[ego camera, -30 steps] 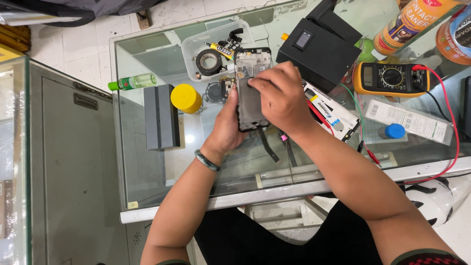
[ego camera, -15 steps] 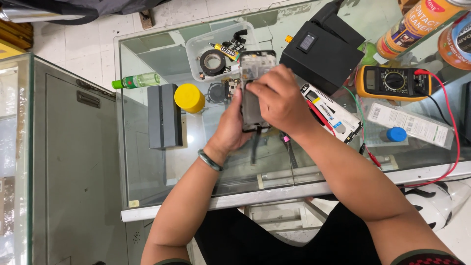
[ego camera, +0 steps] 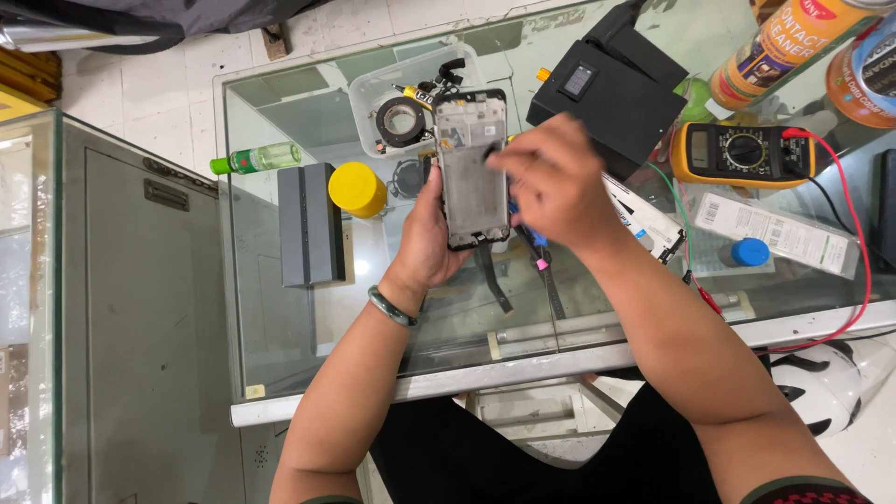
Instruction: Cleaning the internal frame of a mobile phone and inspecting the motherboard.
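Over the glass table, the left hand grips an opened phone from below, holding it upright before the person. From the phone's right, the right hand has its fingertips pinched at the upper edge; whether they hold anything I cannot tell. Left of the phone stands a yellow cap, behind it a clear tray, and well right a multimeter.
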